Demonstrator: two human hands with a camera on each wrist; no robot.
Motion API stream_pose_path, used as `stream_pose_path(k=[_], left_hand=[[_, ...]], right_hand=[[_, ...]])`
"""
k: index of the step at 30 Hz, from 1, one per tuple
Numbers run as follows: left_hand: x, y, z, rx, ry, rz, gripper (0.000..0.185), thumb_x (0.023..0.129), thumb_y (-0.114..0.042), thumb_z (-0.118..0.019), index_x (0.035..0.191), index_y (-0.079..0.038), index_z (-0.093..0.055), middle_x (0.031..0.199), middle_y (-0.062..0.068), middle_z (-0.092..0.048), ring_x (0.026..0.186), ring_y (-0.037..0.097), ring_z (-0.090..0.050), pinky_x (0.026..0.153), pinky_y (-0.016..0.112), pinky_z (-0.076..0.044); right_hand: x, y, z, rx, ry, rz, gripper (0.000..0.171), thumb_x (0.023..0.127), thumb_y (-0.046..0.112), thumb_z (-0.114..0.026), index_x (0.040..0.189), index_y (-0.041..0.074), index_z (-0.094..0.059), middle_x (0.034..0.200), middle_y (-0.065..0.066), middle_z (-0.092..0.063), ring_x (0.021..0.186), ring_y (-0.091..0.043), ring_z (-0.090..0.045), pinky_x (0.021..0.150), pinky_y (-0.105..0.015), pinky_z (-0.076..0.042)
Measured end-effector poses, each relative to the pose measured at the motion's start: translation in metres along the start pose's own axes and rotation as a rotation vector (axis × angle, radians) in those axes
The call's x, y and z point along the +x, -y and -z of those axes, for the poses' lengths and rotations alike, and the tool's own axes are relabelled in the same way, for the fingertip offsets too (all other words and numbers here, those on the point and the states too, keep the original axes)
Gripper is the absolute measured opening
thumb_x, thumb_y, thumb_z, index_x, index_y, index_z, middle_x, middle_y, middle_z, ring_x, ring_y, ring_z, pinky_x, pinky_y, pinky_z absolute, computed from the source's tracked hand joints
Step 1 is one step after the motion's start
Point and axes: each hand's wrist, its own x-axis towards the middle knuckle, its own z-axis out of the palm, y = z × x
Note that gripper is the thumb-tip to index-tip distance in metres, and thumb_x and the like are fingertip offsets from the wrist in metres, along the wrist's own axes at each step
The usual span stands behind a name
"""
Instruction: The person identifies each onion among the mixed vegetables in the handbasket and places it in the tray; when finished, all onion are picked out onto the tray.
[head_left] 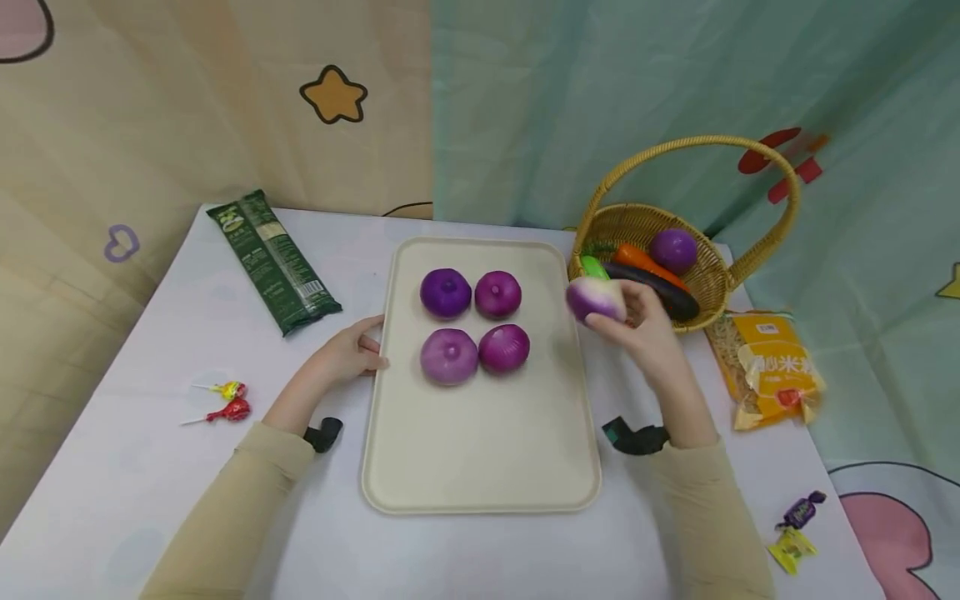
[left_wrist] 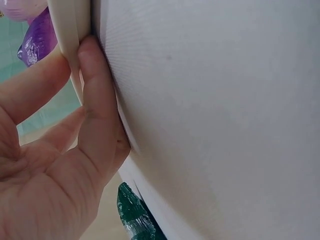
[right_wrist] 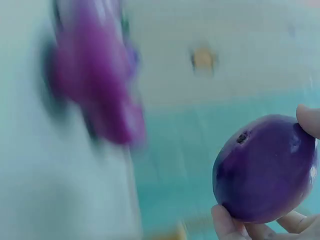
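My right hand (head_left: 637, 321) holds a purple-and-white turnip (head_left: 595, 298) between thumb and fingers, above the tray's right edge beside the basket. In the right wrist view the turnip's purple end (right_wrist: 265, 170) shows, with a small dark mark. My left hand (head_left: 352, 352) pinches the left rim of the cream tray (head_left: 480, 454); the left wrist view shows the rim (left_wrist: 70, 30) between its thumb and fingers. Toward the tray's far half sit two rows of round purple onion-like vegetables, among them a dark one (head_left: 446, 293), a pale one (head_left: 449, 357) and a striped one (head_left: 504, 348).
A wicker basket (head_left: 708, 300) at the back right holds a purple ball-shaped vegetable (head_left: 673, 251), a carrot (head_left: 651, 265) and an eggplant (head_left: 660, 292). A yellow food bag (head_left: 772, 367) and wrapped candies (head_left: 801, 510) lie right; a green packet (head_left: 275, 262) and lollipops (head_left: 229, 409) left.
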Motion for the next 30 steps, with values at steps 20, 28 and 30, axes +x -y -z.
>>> stream_pose_path(k=[20, 28, 30], left_hand=[[0.010, -0.012, 0.005, 0.027, 0.008, 0.000, 0.079, 0.094, -0.004, -0.062, 0.158, -0.008, -0.016, 0.112, 0.020, -0.053, 0.087, 0.017, -0.062, 0.083, 0.030, -0.057], [0.003, -0.009, 0.005, 0.042, 0.007, 0.013, 0.080, 0.094, -0.005, -0.063, 0.158, -0.007, -0.015, 0.114, 0.022, -0.054, 0.086, 0.015, -0.062, 0.082, 0.029, -0.056], [0.000, -0.007, 0.004, 0.039, 0.005, 0.022, 0.080, 0.094, -0.005, -0.063, 0.158, -0.007, -0.015, 0.115, 0.022, -0.054, 0.087, 0.015, -0.062, 0.082, 0.028, -0.057]], right_hand=[[-0.055, -0.035, -0.161, -0.223, 0.511, 0.336, 0.080, 0.069, 0.022, -0.091, 0.135, 0.011, -0.048, 0.135, -0.003, -0.053, 0.126, -0.016, -0.051, 0.109, -0.037, -0.043], [-0.060, -0.039, -0.170, -0.305, 0.516, 0.503, 0.081, 0.069, 0.013, -0.089, 0.137, 0.006, -0.045, 0.146, -0.008, -0.045, 0.137, -0.022, -0.042, 0.116, -0.038, -0.036], [-0.062, -0.038, -0.171, -0.317, 0.520, 0.497, 0.080, 0.070, 0.013, -0.089, 0.137, 0.006, -0.045, 0.147, -0.008, -0.044, 0.139, -0.022, -0.040, 0.116, -0.038, -0.035]])
